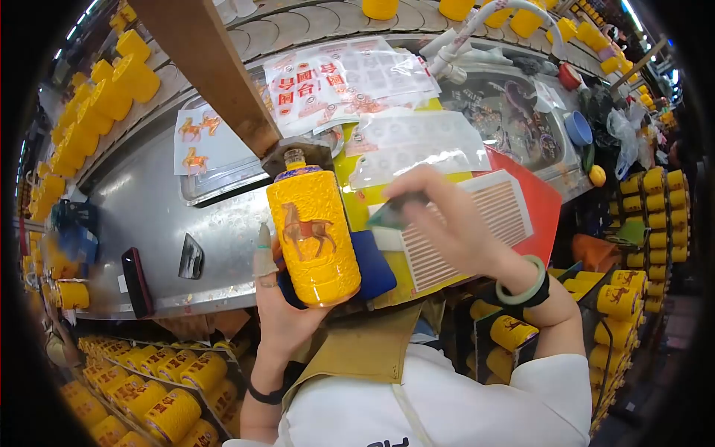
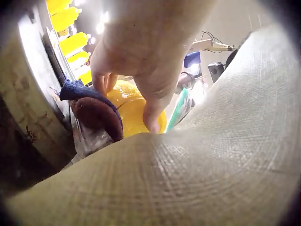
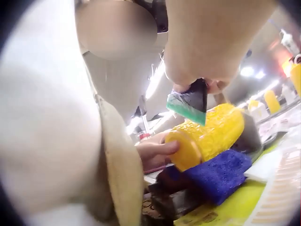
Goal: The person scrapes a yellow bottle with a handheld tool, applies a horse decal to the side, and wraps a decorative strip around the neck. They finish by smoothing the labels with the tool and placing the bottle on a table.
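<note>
A yellow bottle [image 1: 311,257] with a textured surface and a brown horse decal leans neck-away in front of the person. My left hand [image 1: 281,316] grips it near its base, thumb and fingers on its sides in the left wrist view. Under and beside the bottle lies a blue cloth [image 1: 375,264]. My right hand [image 1: 456,227] pinches a dark squeegee [image 3: 190,101] with a green edge. In the head view that hand hovers right of the bottle, over a white sheet with brown strips [image 1: 491,212].
Horse decals [image 1: 195,153] lie on a sheet at the left, and printed transfer sheets [image 1: 335,82] farther back. A wooden post [image 1: 208,67] rises beyond the bottle. A phone [image 1: 137,281] lies on the metal table. A sink [image 1: 514,112] sits at back right; yellow bottles [image 1: 171,416] fill racks around.
</note>
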The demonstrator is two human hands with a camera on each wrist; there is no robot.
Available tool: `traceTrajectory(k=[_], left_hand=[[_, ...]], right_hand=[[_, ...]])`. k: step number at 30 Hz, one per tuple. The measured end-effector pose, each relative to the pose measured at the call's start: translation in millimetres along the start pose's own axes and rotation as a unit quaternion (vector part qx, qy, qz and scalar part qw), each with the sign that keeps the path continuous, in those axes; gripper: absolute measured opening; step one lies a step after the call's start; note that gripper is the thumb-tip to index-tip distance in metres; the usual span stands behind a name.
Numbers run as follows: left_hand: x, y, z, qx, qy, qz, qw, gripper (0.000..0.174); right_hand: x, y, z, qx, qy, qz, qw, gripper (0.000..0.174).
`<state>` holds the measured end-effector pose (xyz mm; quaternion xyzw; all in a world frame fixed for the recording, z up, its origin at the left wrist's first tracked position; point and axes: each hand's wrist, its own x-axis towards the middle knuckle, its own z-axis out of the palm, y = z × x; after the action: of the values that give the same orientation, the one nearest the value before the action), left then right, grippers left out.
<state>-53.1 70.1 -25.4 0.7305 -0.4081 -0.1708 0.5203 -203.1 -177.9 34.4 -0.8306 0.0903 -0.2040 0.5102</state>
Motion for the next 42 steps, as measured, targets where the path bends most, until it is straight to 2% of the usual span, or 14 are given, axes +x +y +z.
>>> traceTrajectory(k=[4,6,8,10,11,13,23,29,32,33,35,38,40,42], left_hand=[[-2.1,2.3,3.1,0.010,0.010,-0.006,1.000,0.129],[-2.0,2.4,4.7,0.010,0.023,-0.013,1.000,0.126],[-2.5,3.0,4.7,0.010,0.023,-0.026,0.999,0.121],[-5.3,2.2,4.8,0.025,0.027,-0.024,0.999,0.119],[-5.3,1.3,4.8,0.030,0.028,-0.021,0.999,0.119],[-5.4,1.7,5.2,0.036,0.030,-0.020,0.999,0.120],[-3.6,3.5,4.1,0.044,0.026,-0.021,0.998,0.120],[-1.3,0.9,6.8,0.024,0.028,-0.014,0.999,0.115],[3.7,10.6,10.6,-0.027,0.056,-0.022,0.998,0.103],[2.6,6.7,5.7,0.024,0.022,-0.019,0.999,0.113],[0.4,6.4,0.7,0.056,-0.009,-0.024,0.998,0.123],[-0.6,1.6,-6.9,0.070,-0.005,-0.008,0.997,0.127],[0.3,-1.0,-15.1,-0.136,-0.056,-0.012,0.989,0.137],[2.1,6.2,-25.8,-0.209,-0.075,-0.032,0.974,0.127]], right_hand=[[9.2,33.6,-54.7,-0.031,0.043,0.167,0.984,0.030],[24.6,72.4,-104.1,-0.320,0.104,0.018,0.942,0.033],[36.7,108.6,-147.4,-0.439,0.212,0.028,0.873,0.037],[38.8,142.4,-179.8,-0.529,0.200,0.186,0.803,0.035],[36.1,162.7,-194.3,-0.530,0.199,0.185,0.803,0.035],[29.1,201.9,-213.6,-0.561,0.001,0.324,0.762,0.042],[38.5,255.7,-225.9,-0.495,-0.028,0.429,0.755,0.051],[36.5,200.8,-204.4,-0.483,0.058,0.407,0.773,0.046],[43.2,123.2,-144.1,-0.434,0.112,0.153,0.881,0.020],[46.9,98.4,-120.7,-0.391,0.101,0.072,0.912,0.014],[53.4,32.2,-64.7,-0.343,0.083,0.013,0.936,0.010],[55.5,-16.2,-2.8,-0.290,0.059,-0.166,0.941,0.017],[58.6,-20.4,18.5,-0.266,-0.034,-0.379,0.886,0.017],[54.9,-18.7,37.0,-0.274,-0.062,-0.444,0.851,0.015]])
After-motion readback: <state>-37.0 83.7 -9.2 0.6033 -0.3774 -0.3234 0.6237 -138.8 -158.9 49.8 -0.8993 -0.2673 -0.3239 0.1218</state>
